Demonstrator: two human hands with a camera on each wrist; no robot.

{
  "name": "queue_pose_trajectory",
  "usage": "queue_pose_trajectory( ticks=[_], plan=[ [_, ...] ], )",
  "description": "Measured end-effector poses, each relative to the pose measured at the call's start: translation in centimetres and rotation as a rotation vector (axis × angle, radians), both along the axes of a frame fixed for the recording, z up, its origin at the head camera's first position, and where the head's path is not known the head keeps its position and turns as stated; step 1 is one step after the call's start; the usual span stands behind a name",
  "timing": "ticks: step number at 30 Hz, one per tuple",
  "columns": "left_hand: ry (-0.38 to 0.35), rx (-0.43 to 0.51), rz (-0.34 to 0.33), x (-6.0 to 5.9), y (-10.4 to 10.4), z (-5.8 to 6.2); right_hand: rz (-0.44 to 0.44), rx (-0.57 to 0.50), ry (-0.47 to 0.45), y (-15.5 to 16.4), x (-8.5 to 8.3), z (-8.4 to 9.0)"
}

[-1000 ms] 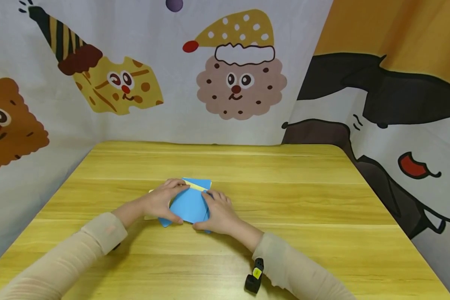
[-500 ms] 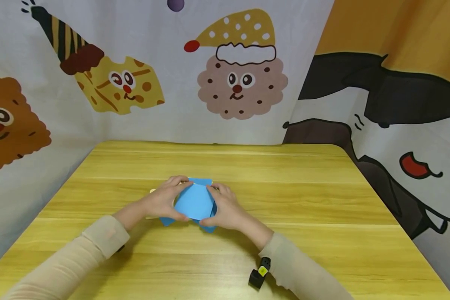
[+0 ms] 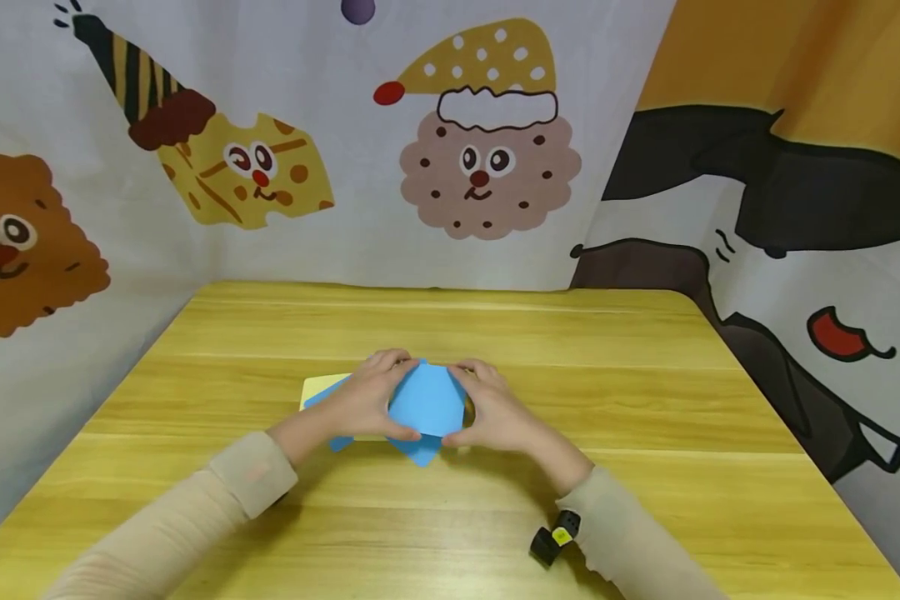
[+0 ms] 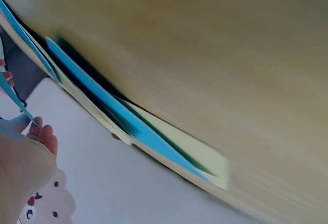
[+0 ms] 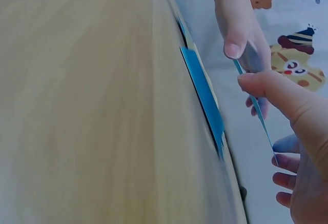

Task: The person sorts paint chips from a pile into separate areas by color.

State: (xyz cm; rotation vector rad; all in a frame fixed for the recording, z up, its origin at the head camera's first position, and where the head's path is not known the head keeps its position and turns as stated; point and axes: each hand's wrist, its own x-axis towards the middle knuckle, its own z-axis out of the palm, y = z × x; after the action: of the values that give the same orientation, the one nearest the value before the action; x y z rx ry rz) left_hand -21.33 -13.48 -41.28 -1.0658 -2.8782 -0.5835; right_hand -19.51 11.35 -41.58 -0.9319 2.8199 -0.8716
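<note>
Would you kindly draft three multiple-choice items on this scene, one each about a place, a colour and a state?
1. Where does the pale yellow sheet lie?
A. flat on the table, under the left hand
B. pinned to the back curtain
C. on the person's lap

2. What colour is the folded paper between the hands?
A. red
B. blue
C. green

3. How is the folded paper held?
A. by the left hand alone
B. it lies untouched
C. by both hands, the right hand on its other edge

Key: 1 A, the head view shows it on the wooden table; 2 B, all views show blue; 3 C, thumbs and fingers pinch both edges.
</note>
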Motion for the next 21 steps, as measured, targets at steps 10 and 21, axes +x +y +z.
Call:
queue_pose_trajectory(
  ticks=[10,21],
  plan=[
    [0.033,-0.043,0.025,0.2,3.7,0.2,0.019,0.007,0.01,3.3,-0.5,0.3],
    [0.062,-0.078,0.044,-0.6,7.1,0.2,0.018,0.025,0.001,6.5,-1.4,0.7]
  ],
)
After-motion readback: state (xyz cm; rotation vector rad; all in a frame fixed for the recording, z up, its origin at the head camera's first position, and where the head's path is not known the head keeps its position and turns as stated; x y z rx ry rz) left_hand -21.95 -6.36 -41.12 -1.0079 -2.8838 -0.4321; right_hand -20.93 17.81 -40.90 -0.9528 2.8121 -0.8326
